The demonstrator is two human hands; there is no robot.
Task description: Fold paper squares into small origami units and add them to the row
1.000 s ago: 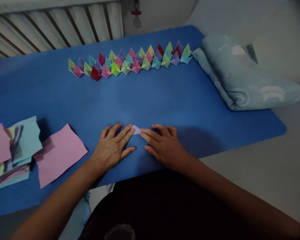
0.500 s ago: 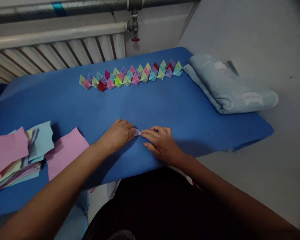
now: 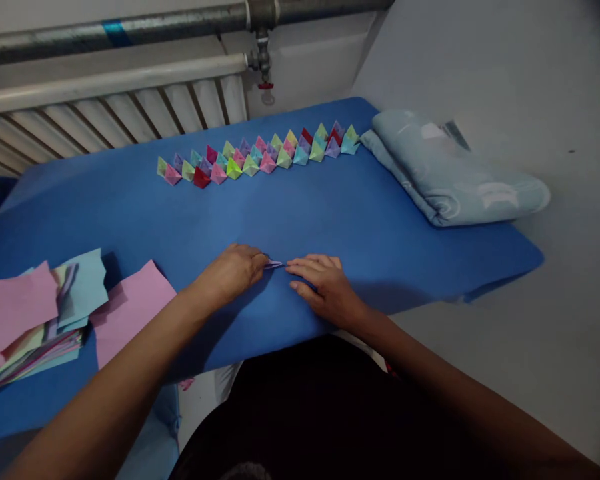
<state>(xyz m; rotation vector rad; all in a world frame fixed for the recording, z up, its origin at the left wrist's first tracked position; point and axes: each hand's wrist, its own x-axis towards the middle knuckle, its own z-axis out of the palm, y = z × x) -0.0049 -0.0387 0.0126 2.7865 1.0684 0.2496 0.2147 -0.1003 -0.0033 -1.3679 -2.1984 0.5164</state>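
Observation:
A small folded piece of pale purple paper [image 3: 274, 265] lies low over the blue cloth, its pointed end toward the right. My left hand [image 3: 237, 270] is closed on the paper's left part, which the fingers hide. On the other side, my right hand [image 3: 323, 283] rests with fingers stretched out, their tips at or just beside the paper's point; I cannot tell whether they touch it. Farther back, folded paper boats [image 3: 267, 163] in pink, green, blue, purple and red stand in close rows.
On the left lies a stack of coloured paper sheets [image 3: 15, 300], with a pink sheet [image 3: 135, 310] beside it. A folded grey-blue blanket [image 3: 460, 180] sits at the right. Behind the blue-covered table [image 3: 290, 207] are a radiator [image 3: 110, 90] and a valve [image 3: 263, 63].
The view has shifted slightly. The purple paper has turned and now shows a narrower edge, still in my left hand. My right fingertips are slightly farther from the left hand.

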